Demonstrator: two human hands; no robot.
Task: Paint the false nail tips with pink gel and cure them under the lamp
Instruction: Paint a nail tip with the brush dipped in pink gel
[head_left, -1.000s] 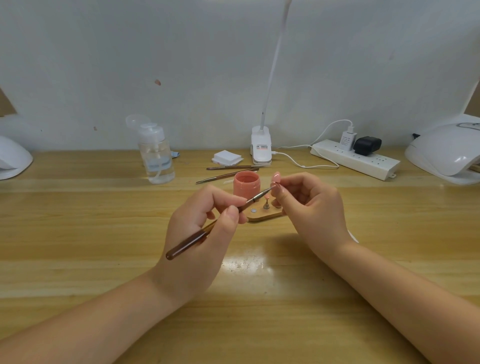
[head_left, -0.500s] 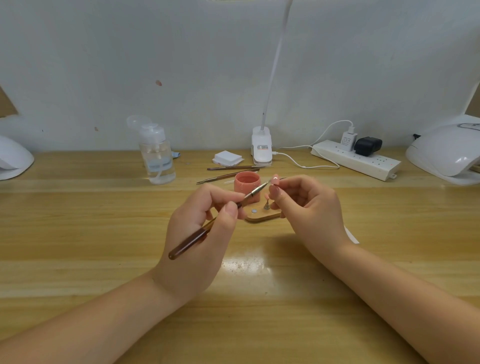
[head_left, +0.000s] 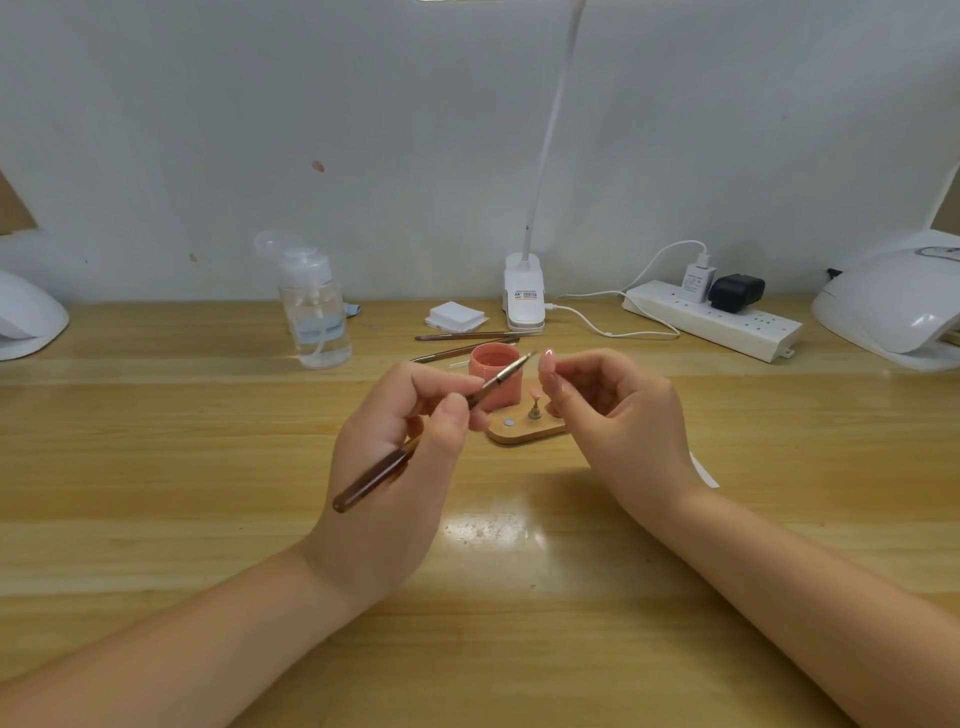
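pink nail tip (head_left: 547, 359) pinched in right hand (head_left: 618, 415) grip; left hand (head_left: 400, 457) grips brush (head_left: 431, 431), bristles just beside tip.

hands 2 (head_left: 400, 457) (head_left: 618, 415) | brushes 3 (head_left: 415, 441) (head_left: 467, 336) (head_left: 457, 352) | gel pot 1 (head_left: 493, 364) | cure lamps 2 (head_left: 893, 306) (head_left: 26, 317) | pump btl 1 (head_left: 314, 312)

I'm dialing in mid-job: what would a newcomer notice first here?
Two hands meet at mid-table: the left hand grips a brown brush, its tip near a pink nail tip pinched by the right hand. Just behind stands the open pink gel pot.
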